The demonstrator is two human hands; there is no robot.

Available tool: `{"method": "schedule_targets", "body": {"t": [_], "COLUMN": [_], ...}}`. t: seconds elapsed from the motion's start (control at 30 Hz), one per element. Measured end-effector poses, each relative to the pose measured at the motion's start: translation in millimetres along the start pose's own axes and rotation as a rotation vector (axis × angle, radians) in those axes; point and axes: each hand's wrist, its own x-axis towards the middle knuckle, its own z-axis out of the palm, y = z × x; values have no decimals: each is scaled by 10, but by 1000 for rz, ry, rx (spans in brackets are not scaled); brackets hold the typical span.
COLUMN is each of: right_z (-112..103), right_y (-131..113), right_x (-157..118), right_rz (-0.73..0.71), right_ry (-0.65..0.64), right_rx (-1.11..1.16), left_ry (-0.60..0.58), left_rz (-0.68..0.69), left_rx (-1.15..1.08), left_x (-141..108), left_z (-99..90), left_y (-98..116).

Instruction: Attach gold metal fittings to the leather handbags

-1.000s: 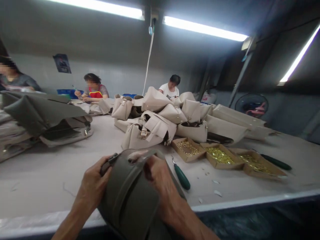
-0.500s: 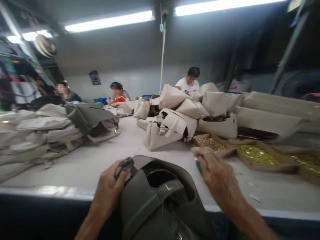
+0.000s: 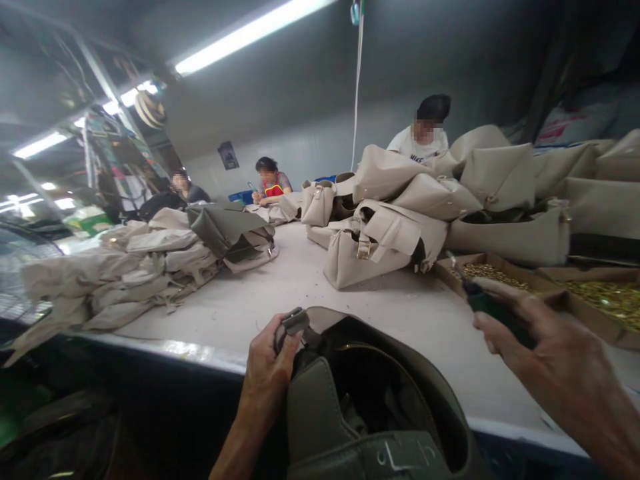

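The right hand (image 3: 545, 347) has left the olive bag (image 3: 370, 400) and now grips a green-handled tool (image 3: 493, 308) near the rivet trays (image 3: 487, 270) — while the left hand (image 3: 270, 363) pinches the bag's edge tab at the desk (image 3: 280, 293) front.

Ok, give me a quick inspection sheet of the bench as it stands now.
Surface: pale worktable, small specks on it.
Job's things: olive bag open at the table's near edge; green-handled tool.
Clutter: beige bags heaped; folded pieces; cardboard trays of brass fittings.
Hands: left hand grips the bag's rim; right hand holds the tool.
Cables: white cord hanging from above.
Surroundings: three seated people beyond the table; strip lights.
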Motion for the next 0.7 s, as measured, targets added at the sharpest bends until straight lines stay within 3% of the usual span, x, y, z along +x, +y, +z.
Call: {"method": "schedule_targets", "body": {"t": [0.07,0.1,0.17,0.23,0.37,0.5,0.7], "right_z": [-204,-236,-162,24,305,281,268], "right_y": [-383,-553,-809,-939,-981,-1009,-1008], "right_x": [-170,-265,-431,-528,-540,-487,-491], "right_rz": [-149,-276,-507,-619,-601,-587,-503], "right_ry": [103,79,-91,-202,-279,-429,-513], "right_rx": [82,156,279,284,109,79,228], "left_ry": [28,39,39,26,28,24,-10], "left_rz": [5,1,-21,-34,-11,5,-11], "left_rx": [13,14,5,-14,-20,-18,-33], "left_x": [2,2,-6,-23,-55,-50,-20], "left_z": [33,48,69,79,76,73,80], "left_y": [17,25,37,40,18,-27,-38]}}
